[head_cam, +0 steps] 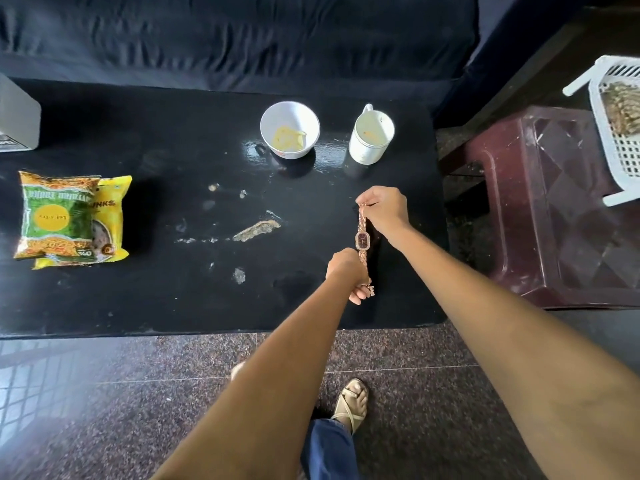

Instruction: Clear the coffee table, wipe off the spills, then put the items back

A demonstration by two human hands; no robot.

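black coffee table (138, 299), smeared with spills, fronts a dark sofa (242, 39); near its right edge both hands pinch a wristwatch (362, 241) stretched front-to-back: right hand (384, 209) far end, left hand (346, 268) near end.

Yellow snack packet (112, 216): largely covered by green packet (57, 216). White basket (616, 126): cut by right edge. Grey box (17, 116): cut by left edge.

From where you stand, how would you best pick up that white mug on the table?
Probably by the handle of the mug. It stands upright, with the handle at its far rim, facing the sofa, so reach over from above. The bowl stands apart to the left, leaving room.
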